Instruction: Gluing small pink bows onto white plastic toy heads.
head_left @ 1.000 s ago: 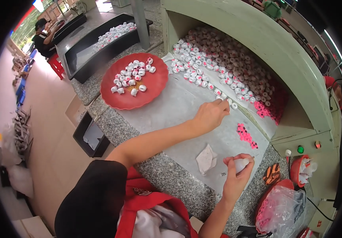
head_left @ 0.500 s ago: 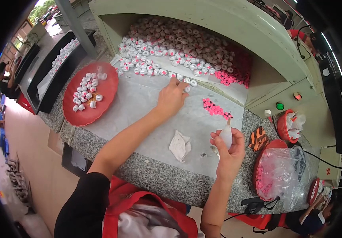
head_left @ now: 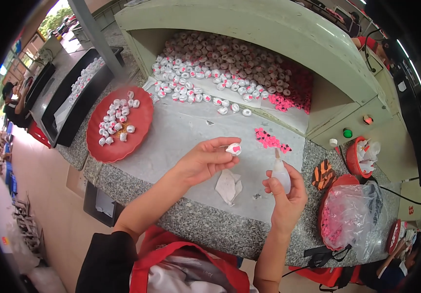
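Between the thumb and fingers of my left hand (head_left: 203, 161) is a small white rounded piece (head_left: 233, 149) with a pink patch on it, held above the paper-covered worktop. My right hand (head_left: 288, 202) grips a translucent squeeze bottle (head_left: 280, 177), its narrow nozzle pointing up and away from me. Just beyond the nozzle lies a cluster of small flat pink pieces (head_left: 269, 140), some with dark spots. A crumpled white cloth (head_left: 228, 188) rests on the paper between my hands. Several loose white pieces (head_left: 223, 110) sit at the far edge of the paper.
A red scalloped plate (head_left: 144, 119) with white pieces stands at the left. Ahead, a pale green cabinet (head_left: 210, 15) holds heaps of white and pink pieces. On the right are an orange-and-black cloth (head_left: 324, 174), a red basket (head_left: 352, 158) and a plastic bag (head_left: 361, 202). Other people work nearby.
My left hand has come back from the row of white pieces at the cabinet, bringing one toward me. My right hand still holds the bottle, slightly lower. The view has shifted a little.
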`<action>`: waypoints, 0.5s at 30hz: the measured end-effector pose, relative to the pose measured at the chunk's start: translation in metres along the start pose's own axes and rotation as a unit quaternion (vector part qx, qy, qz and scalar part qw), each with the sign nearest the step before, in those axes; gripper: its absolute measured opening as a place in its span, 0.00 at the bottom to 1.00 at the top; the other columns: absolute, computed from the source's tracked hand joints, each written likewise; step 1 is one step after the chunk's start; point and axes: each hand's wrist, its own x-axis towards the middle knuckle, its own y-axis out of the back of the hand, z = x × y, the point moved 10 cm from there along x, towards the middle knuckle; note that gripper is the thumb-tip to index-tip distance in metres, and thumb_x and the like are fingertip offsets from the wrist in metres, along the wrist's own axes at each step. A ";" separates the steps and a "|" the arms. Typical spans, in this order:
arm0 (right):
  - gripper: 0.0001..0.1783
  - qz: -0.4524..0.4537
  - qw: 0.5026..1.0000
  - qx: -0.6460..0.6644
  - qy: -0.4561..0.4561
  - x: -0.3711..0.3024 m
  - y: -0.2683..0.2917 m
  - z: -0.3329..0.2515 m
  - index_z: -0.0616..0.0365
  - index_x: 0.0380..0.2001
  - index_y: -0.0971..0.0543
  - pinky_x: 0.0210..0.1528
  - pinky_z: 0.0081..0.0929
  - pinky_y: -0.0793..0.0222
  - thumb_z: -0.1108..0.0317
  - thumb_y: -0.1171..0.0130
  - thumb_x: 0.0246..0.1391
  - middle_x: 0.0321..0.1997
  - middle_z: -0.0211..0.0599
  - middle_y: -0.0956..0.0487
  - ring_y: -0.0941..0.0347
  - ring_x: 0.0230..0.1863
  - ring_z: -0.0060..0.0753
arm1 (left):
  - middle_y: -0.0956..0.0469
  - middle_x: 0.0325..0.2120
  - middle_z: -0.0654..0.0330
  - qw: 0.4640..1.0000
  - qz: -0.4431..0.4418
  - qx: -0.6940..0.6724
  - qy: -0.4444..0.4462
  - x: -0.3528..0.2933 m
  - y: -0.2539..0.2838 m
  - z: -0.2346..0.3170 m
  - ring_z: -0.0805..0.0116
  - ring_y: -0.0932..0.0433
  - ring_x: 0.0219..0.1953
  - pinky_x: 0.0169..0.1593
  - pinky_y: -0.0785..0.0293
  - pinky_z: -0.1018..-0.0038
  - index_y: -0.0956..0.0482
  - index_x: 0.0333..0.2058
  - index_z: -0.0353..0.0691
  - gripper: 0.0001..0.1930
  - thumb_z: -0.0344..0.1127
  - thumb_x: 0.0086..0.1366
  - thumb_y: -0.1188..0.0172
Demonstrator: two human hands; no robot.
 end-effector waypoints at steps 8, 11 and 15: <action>0.18 0.029 0.999 0.018 0.038 -0.006 -0.008 -0.009 0.64 0.39 0.32 0.21 0.14 0.37 0.74 0.44 0.41 0.27 0.41 0.25 0.34 0.16 0.20 | 0.27 0.40 0.52 0.995 -0.064 -0.061 -0.035 -0.019 -0.015 -0.001 0.60 0.25 0.41 0.43 0.26 0.76 0.34 0.48 0.32 0.17 0.27 0.58 0.50; 0.18 0.039 0.998 0.026 0.039 -0.017 -0.011 -0.011 0.64 0.38 0.33 0.22 0.12 0.38 0.72 0.45 0.40 0.27 0.37 0.28 0.34 0.19 0.20 | 0.28 0.41 0.51 0.995 -0.051 -0.083 -0.035 -0.022 -0.008 -0.003 0.60 0.25 0.40 0.43 0.26 0.77 0.33 0.47 0.32 0.17 0.26 0.58 0.49; 0.16 0.087 0.984 -0.024 0.152 -0.031 -0.003 -0.027 0.65 0.36 0.31 0.26 0.14 0.37 0.71 0.46 0.40 0.28 0.35 0.30 0.33 0.25 0.22 | 0.28 0.40 0.52 0.991 -0.007 0.067 -0.115 -0.026 -0.012 0.011 0.64 0.25 0.40 0.42 0.26 0.78 0.34 0.48 0.32 0.19 0.23 0.55 0.47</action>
